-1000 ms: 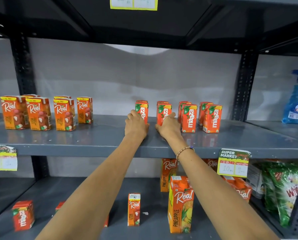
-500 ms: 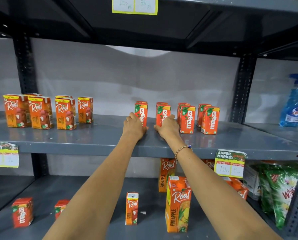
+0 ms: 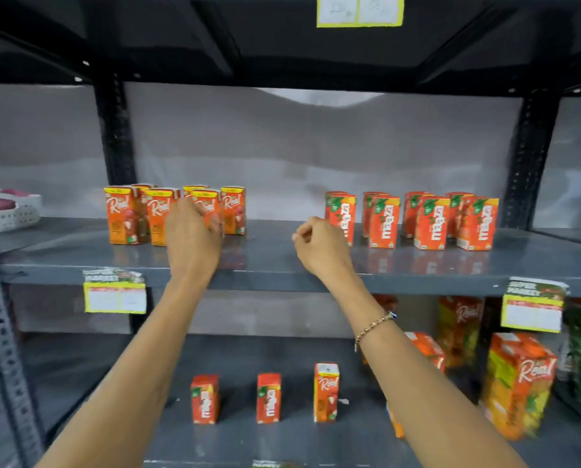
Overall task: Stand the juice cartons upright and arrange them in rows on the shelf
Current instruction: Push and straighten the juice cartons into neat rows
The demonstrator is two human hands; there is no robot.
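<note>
Juice cartons (image 3: 431,224) orange, upright, two-deep rows, grey shelf (image 3: 265,261)

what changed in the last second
The left hand moved left from the Maaza cartons to the Real cartons, now touching a front one. The right hand came off the Maaza cartons and drew back, fingers curled, empty. All cartons stayed upright in their rows.

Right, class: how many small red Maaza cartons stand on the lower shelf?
2. One Maaza carton stands towards the left of the lower shelf; the other stands just right of it, beside a small Real carton. The forearms may hide more.
</note>
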